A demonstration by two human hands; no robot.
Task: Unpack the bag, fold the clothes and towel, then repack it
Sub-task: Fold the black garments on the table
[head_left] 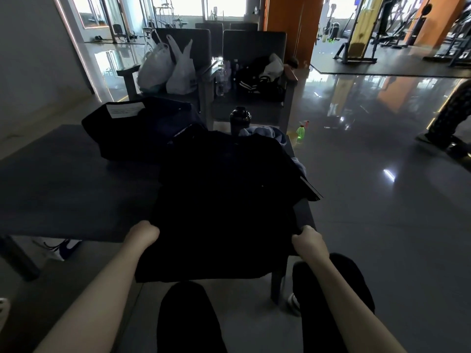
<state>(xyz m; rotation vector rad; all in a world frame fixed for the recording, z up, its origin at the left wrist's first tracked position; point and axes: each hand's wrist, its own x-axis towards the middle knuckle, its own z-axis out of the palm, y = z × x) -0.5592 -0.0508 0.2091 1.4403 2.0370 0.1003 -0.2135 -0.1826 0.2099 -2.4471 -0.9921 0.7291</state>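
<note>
A black garment (224, 200) lies spread over the right part of the dark table (63, 184), and its near hem hangs over the table's front edge. My left hand (144, 233) grips the garment's left edge, fingers tucked under the cloth. My right hand (307, 239) pinches its right edge near the table corner. A dark bag (142, 128) with a white label sits at the table's back. A light blue towel (267, 133) is bunched behind the garment, partly hidden by it.
A black bottle (240, 121) stands at the table's far edge. Two chairs behind hold white plastic bags (168, 67) and a striped dark bag (257, 82). A green spray bottle (301, 132) stands on the floor. A person's leg (448, 118) is at the right.
</note>
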